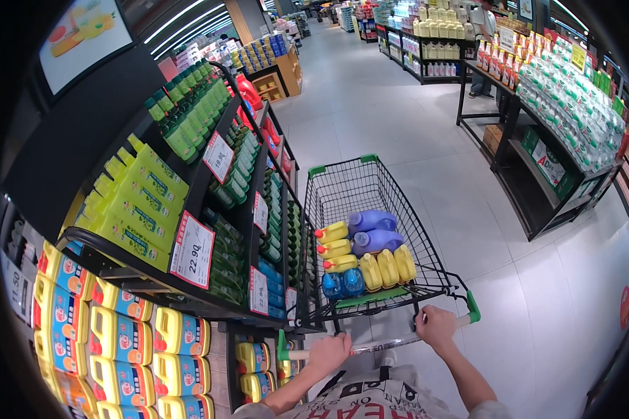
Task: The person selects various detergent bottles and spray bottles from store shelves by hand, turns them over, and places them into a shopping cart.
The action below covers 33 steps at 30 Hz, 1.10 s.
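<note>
Both hands grip the handlebar (pixel 388 344) of a black wire shopping cart (pixel 340 180) with green corner pieces. My left hand (pixel 331 352) wraps the bar near its left end, and my right hand (pixel 436 326) holds it towards the right end. In the near part of the basket stand several yellow jugs (pixel 380 269), some with red caps. Two purple bottles (pixel 378 242) lie on their sides beyond them. A pair of blue bottles (pixel 343 283) sits at the near left corner of the basket.
Close on the left is a black shelf rack (pixel 131 283) with green bottles (pixel 136 204) and price signs. Yellow detergent jugs (pixel 120 335) are stacked below. To the right, a black-framed table (pixel 524 105) bears wrapped bottles (pixel 571 105). A person (pixel 483 47) stands behind it. Tiled floor (pixel 346 105) runs ahead.
</note>
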Available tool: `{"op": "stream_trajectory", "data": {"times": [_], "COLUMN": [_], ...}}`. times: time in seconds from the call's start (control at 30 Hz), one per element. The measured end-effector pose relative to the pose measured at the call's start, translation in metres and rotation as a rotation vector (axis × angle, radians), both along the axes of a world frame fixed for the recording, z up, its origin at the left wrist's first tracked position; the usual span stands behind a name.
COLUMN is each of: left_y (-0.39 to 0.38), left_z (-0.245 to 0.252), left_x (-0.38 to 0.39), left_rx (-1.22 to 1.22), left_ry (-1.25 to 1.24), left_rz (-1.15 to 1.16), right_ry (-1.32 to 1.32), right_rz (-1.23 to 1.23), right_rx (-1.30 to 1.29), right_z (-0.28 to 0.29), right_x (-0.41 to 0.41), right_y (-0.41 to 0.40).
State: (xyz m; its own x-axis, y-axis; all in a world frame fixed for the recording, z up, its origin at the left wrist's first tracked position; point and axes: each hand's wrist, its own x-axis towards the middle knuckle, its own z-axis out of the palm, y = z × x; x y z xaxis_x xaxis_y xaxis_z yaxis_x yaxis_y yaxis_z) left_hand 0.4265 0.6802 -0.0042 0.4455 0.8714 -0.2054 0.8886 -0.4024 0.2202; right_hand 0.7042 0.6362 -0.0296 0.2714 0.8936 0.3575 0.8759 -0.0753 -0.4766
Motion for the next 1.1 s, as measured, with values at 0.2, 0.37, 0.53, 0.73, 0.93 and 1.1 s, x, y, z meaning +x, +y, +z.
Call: {"op": "stream_trajectory", "data": {"times": [0.2,0.37,0.53,0.73,0.93,1.1], "left_y": [0.036,0.067,0.098,0.138,0.174,0.205], "left_z": [0.006,0.004,-0.008,-0.013,-0.013,-0.017], "left_x": [0.018,0.029,0.031,0.042,0.05,0.057], "left_rx": [0.037,0.073,0.131,0.091,0.207,0.278], "left_ry": [-0.024,-0.036,-0.065,-0.071,-0.248,-0.242], "left_rz": [0.08,0.153,0.148,0.228,0.286,0.293], "right_ry": [-0.012,-0.027,-0.031,0.01,0.023,0.439], "right_rz": [0.001,0.025,0.041,0.032,0.065,0.215], "right_rx": [-0.045,-0.051,-0.104,-0.134,-0.166,-0.193], "right_z": [-0.006,-0.004,0.005,0.0,-0.013,-0.005], "right_x": [0.017,0.026,0.029,0.037,0.053,0.018], "right_y": [0.053,0.091,0.127,0.17,0.218,0.294]}}
